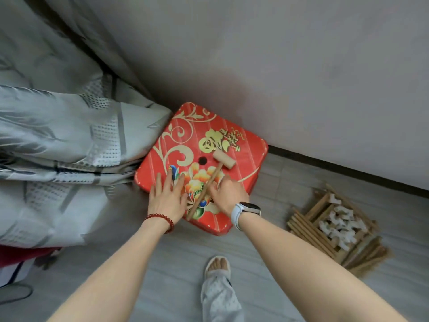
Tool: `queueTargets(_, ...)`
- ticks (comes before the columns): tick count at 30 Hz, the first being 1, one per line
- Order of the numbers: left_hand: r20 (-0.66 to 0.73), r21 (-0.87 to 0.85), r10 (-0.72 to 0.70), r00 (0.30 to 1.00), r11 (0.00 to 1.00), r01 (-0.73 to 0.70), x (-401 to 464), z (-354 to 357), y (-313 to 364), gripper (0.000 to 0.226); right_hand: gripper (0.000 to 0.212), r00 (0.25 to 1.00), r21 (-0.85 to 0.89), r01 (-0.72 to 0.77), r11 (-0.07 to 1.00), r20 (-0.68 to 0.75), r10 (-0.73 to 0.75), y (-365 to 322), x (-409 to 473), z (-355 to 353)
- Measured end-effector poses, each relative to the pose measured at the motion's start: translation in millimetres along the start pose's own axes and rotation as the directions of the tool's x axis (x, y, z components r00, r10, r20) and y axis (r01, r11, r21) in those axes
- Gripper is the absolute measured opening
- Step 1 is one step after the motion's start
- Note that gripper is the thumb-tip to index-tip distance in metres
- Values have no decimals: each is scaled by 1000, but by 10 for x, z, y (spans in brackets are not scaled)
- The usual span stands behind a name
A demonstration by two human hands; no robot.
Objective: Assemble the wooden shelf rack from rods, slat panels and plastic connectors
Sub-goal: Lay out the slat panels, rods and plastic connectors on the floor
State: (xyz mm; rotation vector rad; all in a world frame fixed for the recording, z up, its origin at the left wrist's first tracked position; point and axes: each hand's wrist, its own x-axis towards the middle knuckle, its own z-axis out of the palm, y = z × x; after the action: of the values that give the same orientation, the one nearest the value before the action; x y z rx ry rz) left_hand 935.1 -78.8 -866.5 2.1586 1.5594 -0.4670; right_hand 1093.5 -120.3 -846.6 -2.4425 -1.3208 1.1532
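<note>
Head view: mallet (214,173) under right hand (228,194).

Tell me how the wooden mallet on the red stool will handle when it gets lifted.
The mallet looks stiff, being solid wood. It is probably head-heavy: the thick head dwarfs the thin handle that the right hand grips. Its round head might roll on the smooth stool if let go.

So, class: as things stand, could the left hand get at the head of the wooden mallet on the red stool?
Probably yes. The left hand lies flat and holds nothing on the red stool, and the stool top between it and the mallet head is bare. The right hand is only at the handle.
</note>
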Motion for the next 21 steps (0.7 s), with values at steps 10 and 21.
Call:
queueTargets(10, -37, -58, -34, 999, 998, 32, 70, -34, 28, 54, 27, 990, -1, -132, 991, -48, 132, -116, 110, 18)
queueTargets(21, -96, -367, 180, 979, 908, -203, -815, -43, 1590, 35, 22, 915, 413, -322, 852, -97, 392, 1289, -1043, -735)
